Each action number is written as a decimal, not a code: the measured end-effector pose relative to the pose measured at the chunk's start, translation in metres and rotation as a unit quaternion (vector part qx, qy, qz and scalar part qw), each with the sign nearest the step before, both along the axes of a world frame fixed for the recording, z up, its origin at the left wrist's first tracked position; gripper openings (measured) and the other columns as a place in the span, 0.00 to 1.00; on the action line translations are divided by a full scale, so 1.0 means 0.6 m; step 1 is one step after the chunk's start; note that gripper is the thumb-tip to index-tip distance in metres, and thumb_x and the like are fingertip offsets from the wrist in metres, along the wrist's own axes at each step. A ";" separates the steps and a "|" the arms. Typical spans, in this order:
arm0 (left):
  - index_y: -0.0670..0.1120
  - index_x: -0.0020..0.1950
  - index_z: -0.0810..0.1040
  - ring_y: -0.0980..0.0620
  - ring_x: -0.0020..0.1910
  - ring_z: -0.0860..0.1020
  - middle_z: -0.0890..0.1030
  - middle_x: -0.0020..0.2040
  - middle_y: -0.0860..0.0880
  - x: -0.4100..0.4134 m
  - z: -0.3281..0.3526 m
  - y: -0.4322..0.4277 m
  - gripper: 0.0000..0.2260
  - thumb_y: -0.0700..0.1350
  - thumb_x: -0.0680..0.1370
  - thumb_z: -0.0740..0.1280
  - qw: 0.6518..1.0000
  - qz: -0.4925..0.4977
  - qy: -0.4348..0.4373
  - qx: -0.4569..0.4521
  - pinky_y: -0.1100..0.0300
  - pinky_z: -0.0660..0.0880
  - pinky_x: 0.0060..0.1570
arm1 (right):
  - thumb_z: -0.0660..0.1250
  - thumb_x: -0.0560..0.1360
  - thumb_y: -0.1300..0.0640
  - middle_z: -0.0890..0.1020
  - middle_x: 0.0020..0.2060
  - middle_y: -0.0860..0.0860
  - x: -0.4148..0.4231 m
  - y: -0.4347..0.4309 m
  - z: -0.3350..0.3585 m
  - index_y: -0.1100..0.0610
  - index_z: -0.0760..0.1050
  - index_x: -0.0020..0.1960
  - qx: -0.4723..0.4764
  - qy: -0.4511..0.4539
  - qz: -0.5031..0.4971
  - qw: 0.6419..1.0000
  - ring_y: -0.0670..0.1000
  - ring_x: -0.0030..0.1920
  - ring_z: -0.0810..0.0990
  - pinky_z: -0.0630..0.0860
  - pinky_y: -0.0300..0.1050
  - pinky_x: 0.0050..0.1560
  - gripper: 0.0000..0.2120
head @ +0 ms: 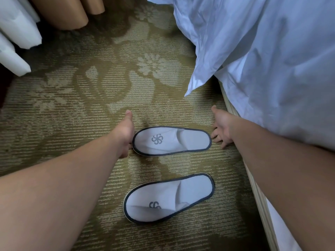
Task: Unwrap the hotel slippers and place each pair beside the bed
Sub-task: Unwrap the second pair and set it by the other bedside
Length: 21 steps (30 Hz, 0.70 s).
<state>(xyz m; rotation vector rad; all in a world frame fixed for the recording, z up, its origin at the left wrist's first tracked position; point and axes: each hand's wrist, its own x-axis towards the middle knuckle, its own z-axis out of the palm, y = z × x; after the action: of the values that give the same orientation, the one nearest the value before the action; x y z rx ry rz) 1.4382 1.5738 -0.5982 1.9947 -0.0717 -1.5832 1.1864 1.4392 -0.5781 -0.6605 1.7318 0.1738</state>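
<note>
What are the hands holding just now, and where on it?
The far slipper, by its two ends: the left hand touches its logo end, the right hand its other end. It lies flat on the carpet, steadied rather than lifted.

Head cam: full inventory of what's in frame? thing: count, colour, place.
slippers: 2, white with dark trim and a grey logo, flat on the carpet beside the bed, far slipper between the hands, near slipper closer to the camera
carpet: 1, olive and beige floral, whole floor
bedding: 1, white, crumpled, hanging off the bed at right
bed base: 1, light beige, right edge
curtains: white folds and tan folds, top left
hands: 2, bare; left hand at the far slipper's toe end, right hand at its heel end, fingers spread
</note>
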 end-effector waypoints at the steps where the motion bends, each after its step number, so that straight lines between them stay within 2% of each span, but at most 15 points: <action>1: 0.50 0.80 0.52 0.41 0.75 0.62 0.60 0.79 0.42 0.000 0.001 0.000 0.42 0.75 0.74 0.48 1.000 -0.002 0.007 -0.002 0.39 0.52 0.73 | 0.44 0.72 0.23 0.55 0.78 0.63 0.002 -0.001 0.001 0.56 0.48 0.80 -0.001 0.005 -0.006 1.000 0.62 0.79 0.50 0.41 0.67 0.75 0.49; 5: 0.52 0.81 0.49 0.40 0.77 0.59 0.57 0.80 0.41 -0.008 0.003 -0.002 0.43 0.76 0.73 0.49 0.999 -0.015 0.038 -0.017 0.39 0.51 0.73 | 0.43 0.71 0.22 0.55 0.79 0.62 0.004 -0.003 0.001 0.54 0.49 0.81 -0.020 0.030 -0.027 0.999 0.61 0.79 0.51 0.41 0.65 0.74 0.50; 13: 0.52 0.81 0.49 0.40 0.77 0.58 0.55 0.80 0.41 -0.012 0.003 -0.004 0.45 0.77 0.72 0.50 0.999 -0.012 0.039 -0.022 0.39 0.51 0.74 | 0.44 0.71 0.22 0.56 0.79 0.61 0.006 -0.001 -0.001 0.54 0.49 0.81 -0.044 0.041 -0.028 0.998 0.58 0.78 0.54 0.42 0.62 0.75 0.49; 21: 0.51 0.80 0.52 0.41 0.76 0.61 0.59 0.79 0.44 -0.016 0.008 -0.020 0.41 0.75 0.74 0.48 1.000 -0.010 0.010 -0.024 0.38 0.52 0.73 | 0.45 0.71 0.22 0.60 0.78 0.61 0.006 -0.001 -0.003 0.52 0.48 0.81 -0.058 0.036 -0.042 0.997 0.60 0.79 0.53 0.40 0.63 0.75 0.48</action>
<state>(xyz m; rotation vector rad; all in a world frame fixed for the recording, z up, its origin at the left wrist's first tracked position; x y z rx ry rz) 1.4288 1.5621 -0.5934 1.9462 -0.1204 -1.5980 1.1900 1.4386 -0.5798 -0.6711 1.8462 0.0391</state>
